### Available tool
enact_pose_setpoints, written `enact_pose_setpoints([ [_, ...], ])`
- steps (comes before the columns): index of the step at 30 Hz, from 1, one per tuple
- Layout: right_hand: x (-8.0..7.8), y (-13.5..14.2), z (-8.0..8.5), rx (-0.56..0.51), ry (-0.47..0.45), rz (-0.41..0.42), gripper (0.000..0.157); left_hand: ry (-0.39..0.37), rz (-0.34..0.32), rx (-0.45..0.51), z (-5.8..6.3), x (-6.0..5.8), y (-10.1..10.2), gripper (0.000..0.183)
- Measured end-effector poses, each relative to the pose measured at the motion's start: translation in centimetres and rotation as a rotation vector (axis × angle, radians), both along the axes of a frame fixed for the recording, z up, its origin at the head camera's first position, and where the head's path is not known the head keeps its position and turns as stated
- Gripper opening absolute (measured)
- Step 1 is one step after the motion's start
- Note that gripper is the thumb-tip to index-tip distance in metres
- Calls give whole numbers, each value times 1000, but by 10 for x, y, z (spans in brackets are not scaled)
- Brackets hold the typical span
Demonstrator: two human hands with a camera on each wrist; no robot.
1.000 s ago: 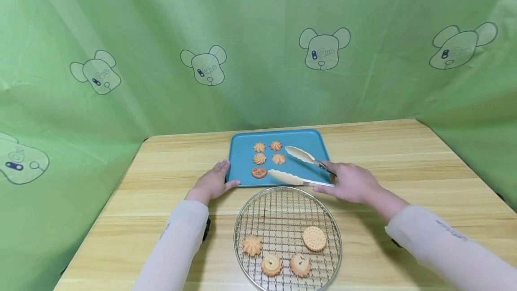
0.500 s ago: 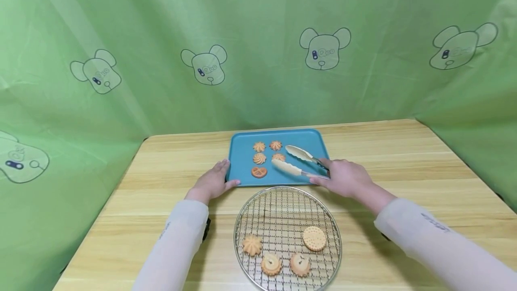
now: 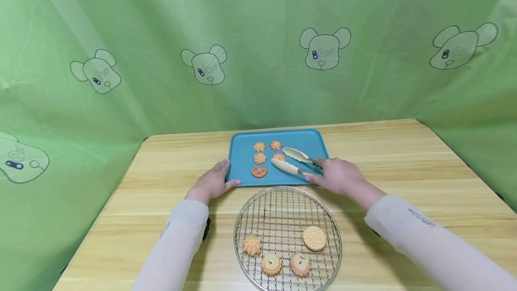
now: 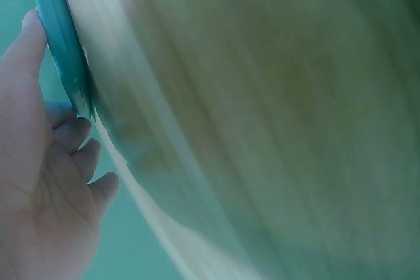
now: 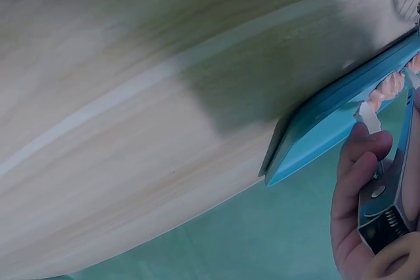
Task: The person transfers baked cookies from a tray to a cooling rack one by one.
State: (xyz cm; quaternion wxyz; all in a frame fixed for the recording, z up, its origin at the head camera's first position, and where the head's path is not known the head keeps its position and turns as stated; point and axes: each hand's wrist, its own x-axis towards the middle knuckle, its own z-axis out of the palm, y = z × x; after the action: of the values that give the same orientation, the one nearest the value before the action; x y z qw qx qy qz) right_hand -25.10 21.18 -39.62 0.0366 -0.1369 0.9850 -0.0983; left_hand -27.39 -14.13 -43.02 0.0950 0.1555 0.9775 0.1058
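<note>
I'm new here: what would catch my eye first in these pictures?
Probably the bright blue tray near the far edge of the table, with five cookies on it and the left hand at its left end. At its right end, the right hand holds pale-tipped tongs. Nearer, a round wire rack bears four cookies.

Wood-grain table (image 3: 404,160) | blue tray (image 3: 303,138): 12 o'clock, near far edge | round wire rack (image 3: 284,219): 6 o'clock, beside tray
</note>
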Motion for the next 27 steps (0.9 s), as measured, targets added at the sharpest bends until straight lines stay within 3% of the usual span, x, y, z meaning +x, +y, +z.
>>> enact_pose_setpoints([
  [27,-6,-8,0,6,-8,6,75,10,5,5,1,0,0,84],
])
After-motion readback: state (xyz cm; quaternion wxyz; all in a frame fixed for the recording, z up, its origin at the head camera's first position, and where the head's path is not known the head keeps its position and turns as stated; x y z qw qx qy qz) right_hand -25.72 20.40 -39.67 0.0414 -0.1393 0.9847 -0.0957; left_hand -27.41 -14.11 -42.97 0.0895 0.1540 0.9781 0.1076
